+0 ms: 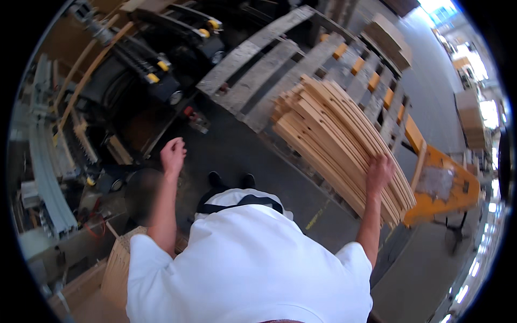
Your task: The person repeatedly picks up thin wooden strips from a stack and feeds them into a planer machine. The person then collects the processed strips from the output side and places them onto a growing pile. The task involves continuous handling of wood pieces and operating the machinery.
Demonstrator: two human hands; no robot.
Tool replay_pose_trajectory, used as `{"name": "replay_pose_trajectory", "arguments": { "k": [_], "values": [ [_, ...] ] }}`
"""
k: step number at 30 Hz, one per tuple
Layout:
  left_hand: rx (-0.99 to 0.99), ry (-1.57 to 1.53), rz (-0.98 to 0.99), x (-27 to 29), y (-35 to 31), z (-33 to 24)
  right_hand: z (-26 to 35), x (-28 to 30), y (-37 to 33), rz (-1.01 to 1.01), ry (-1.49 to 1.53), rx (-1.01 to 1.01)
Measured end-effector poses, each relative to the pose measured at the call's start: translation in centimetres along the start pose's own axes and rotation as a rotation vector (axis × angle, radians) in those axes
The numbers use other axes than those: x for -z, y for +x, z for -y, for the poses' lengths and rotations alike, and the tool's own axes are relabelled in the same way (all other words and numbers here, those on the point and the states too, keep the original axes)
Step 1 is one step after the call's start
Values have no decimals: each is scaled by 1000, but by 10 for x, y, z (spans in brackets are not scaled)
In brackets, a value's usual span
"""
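A pile of curved, light wooden slats [328, 126] lies on a weathered grey wooden pallet [258, 70] at the right. Some slats show small holes along their faces. My right hand [381, 171] is on the near part of this pile, its bent fingers gripping an upper slat; the fingertips are partly hidden. Away to the left, my left hand [173, 156] hangs in the air over the dark floor with its fingers curled in. Nothing shows in it, and it touches nothing.
Beyond the slats, a yellow pallet truck [444, 183] stands by the pallet. Dark machinery with yellow-tipped parts [161, 70] fills the upper left. Long curved grey rails [46, 172] run along the left edge. A cardboard-coloured box [97, 296] sits at the lower left.
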State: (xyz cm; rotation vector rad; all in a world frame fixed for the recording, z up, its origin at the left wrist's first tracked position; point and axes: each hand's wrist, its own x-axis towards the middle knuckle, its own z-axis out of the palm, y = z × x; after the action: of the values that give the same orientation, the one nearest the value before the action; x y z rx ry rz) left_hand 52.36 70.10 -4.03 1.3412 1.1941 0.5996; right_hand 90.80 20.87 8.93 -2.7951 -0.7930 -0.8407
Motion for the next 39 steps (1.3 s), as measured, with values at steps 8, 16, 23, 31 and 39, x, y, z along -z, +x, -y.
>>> {"name": "replay_pose_trajectory", "arguments": {
  "k": [8,16,23,31,39],
  "values": [
    [-411,353,-224,46,124,-31,17,19,14,-15,47,211],
    [-350,897,-602,224,337,-132,217,58,113,47,236,218],
    [-166,1266,-559,313,440,-207,404,51,161,282,564,234],
    [-595,937,-271,305,402,-179,590,-10,233,341,838,568],
    [-402,759,112,187,197,-151,822,-71,275,494,1053,1096]
  ]
}}
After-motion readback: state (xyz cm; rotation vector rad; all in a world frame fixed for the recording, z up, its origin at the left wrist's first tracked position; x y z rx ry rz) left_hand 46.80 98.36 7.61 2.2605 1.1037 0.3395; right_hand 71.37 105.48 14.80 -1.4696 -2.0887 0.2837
